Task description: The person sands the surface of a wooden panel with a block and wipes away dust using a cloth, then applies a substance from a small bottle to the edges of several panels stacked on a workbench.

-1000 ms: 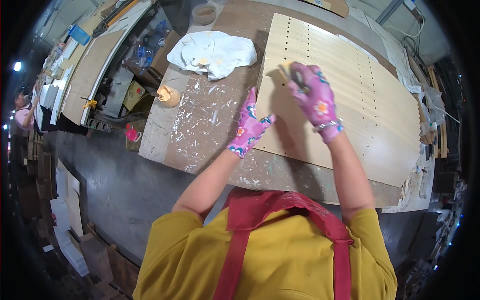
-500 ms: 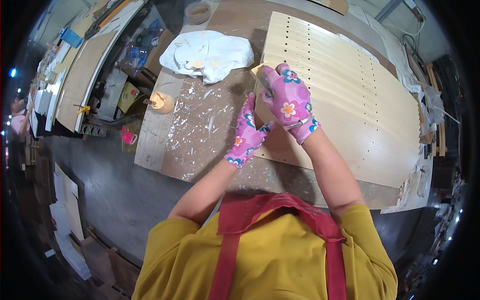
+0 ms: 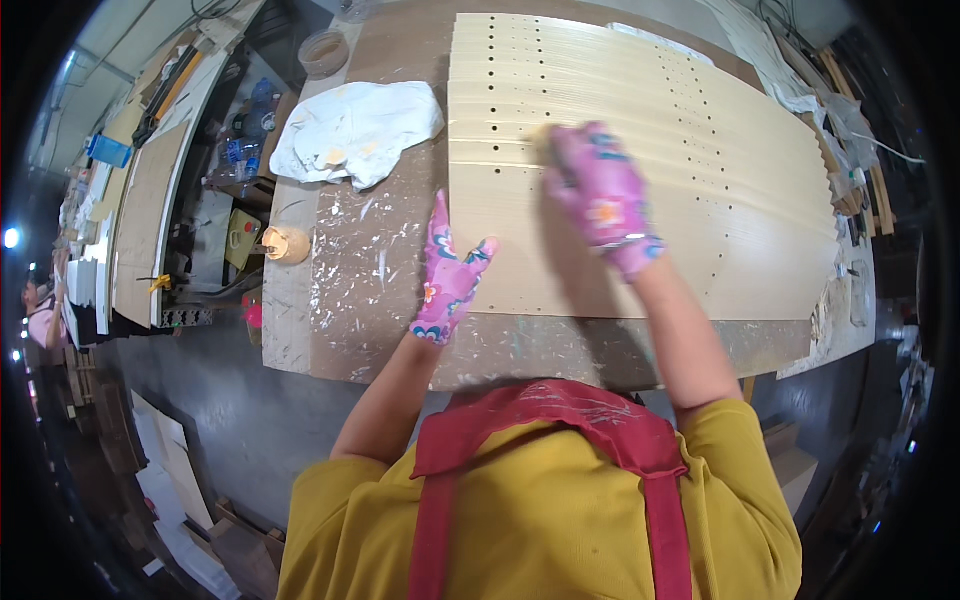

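Several pale wooden boards (image 3: 620, 240) with rows of drilled holes lie overlapped on the worktable, the nearest one on top. My left hand (image 3: 450, 275), in a pink flowered glove, rests open against their left edge, thumb apart over the top board. Above the boards' surface, my right hand (image 3: 600, 190) wears a matching glove and is smeared by motion. Its fingers are closed on a small yellowish piece of sandpaper (image 3: 541, 136), mostly hidden and blurred; only its edge sticks out past the fingertips.
On the paint-spattered table (image 3: 370, 270) lie a crumpled white cloth (image 3: 355, 130) and a small pot of tan paste (image 3: 286, 245). A round tub (image 3: 323, 52) stands at the far left. Beyond, a shelf unit holds plastic bottles (image 3: 245, 145). Another person (image 3: 45, 315) is at the far left edge.
My right hand has moved from the boards' left edge rightward over their surface with the sandpaper. My left hand has opened out along the left edge. The view has shifted.
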Demonstrator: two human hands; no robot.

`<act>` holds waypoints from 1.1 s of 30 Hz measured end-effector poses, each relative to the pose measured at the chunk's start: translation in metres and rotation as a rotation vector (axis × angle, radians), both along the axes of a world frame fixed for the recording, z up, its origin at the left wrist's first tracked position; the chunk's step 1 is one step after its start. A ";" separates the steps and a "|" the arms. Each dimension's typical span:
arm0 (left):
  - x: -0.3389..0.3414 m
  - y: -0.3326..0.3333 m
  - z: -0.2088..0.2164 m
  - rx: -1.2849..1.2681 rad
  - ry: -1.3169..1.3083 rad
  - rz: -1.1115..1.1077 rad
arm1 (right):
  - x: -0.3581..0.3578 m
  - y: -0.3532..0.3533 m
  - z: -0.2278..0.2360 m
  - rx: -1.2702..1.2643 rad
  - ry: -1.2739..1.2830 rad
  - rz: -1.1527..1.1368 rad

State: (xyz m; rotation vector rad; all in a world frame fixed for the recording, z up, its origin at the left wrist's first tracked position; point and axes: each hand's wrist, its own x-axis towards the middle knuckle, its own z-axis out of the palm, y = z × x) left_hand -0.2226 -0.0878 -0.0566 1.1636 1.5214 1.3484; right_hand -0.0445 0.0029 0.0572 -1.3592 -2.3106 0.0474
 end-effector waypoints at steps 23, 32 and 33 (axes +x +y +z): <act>0.006 -0.007 0.022 -0.167 0.116 0.011 | 0.380 0.025 -0.015 0.158 -0.023 -0.703; -0.003 -0.015 0.016 -0.193 0.024 0.079 | 0.287 -0.008 -0.030 0.297 -0.177 -0.265; 0.001 -0.012 0.017 -0.211 0.091 0.062 | 0.323 0.000 -0.040 0.451 -0.287 -0.344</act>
